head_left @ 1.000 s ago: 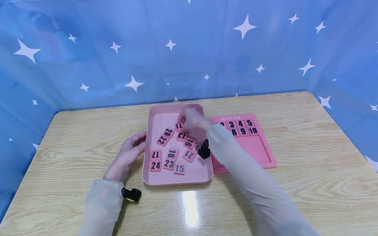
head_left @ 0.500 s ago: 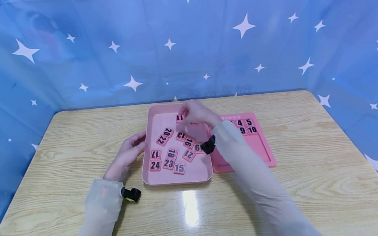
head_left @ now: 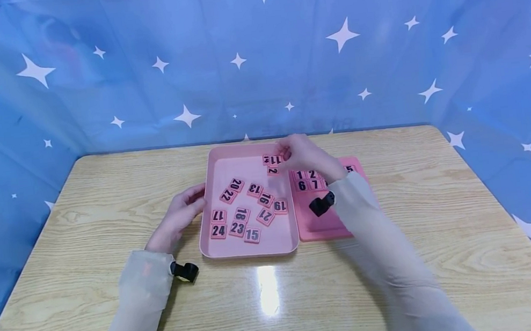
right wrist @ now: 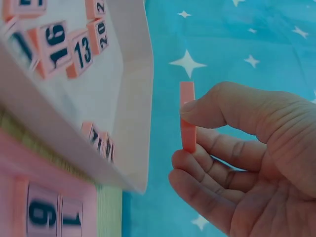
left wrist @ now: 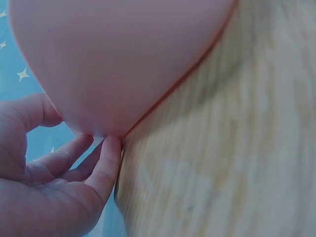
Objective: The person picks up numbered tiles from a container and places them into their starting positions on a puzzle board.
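In the right wrist view my right hand [right wrist: 232, 143] pinches a number tile [right wrist: 187, 116] edge-on between thumb and fingers. The head view has this right hand [head_left: 303, 153] at the tray's back right corner, the tile reading 11 [head_left: 275, 159]. Two tiles lie close by it, one the 12 tile [head_left: 273, 170]. Several others, such as the 13 tile [head_left: 255, 189] and the 24 tile [head_left: 218, 231], are scattered over the pink tray [head_left: 235, 250]. My left hand [head_left: 182, 213] rests its fingertips against the tray's left outer wall [left wrist: 123, 59]; thumb at the rim, fingers [left wrist: 109, 160] lower down.
A pink number board [head_left: 322, 219] lies against the tray's right side, its upper rows filled with tiles, partly hidden by the right forearm. Both lie on a wooden table [head_left: 427, 224]. A blue star-patterned curtain [head_left: 256, 80] hangs behind it.
My right hand has moved right and slightly back with the 11 tile, from the tray's upper middle to its back right corner. The left hand stays at the tray wall.
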{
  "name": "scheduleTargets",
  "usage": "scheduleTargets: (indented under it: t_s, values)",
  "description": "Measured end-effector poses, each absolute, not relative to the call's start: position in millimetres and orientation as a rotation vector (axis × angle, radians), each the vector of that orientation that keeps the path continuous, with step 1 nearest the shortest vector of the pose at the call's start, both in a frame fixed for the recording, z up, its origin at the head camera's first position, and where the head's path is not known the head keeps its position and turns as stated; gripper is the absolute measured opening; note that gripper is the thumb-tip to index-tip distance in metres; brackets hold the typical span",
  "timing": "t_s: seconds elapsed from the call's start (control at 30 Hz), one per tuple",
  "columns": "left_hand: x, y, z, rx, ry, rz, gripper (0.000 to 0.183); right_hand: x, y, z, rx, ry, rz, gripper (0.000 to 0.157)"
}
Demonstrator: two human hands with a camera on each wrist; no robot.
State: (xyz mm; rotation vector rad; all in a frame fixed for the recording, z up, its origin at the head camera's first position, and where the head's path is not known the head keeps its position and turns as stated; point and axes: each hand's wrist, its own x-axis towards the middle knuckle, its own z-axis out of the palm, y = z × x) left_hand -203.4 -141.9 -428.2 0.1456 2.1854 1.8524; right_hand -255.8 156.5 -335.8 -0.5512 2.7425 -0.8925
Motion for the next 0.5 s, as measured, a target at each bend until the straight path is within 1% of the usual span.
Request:
scheduleTargets:
  t_s: [0.23, 0.5]
  values:
    - [-203.9, -141.5, -428.4, 0.144, 2.186, 1.860, 0.048, -240.4, 184.8, -341.6, -0.542, 2.770, -0.895, 0.029]
    - [-203.5, -140.3, -428.8, 0.156, 2.184, 1.873, 0.048, -222.8, 211.1, -359.8, -0.505, 2.768, -0.836, 0.027]
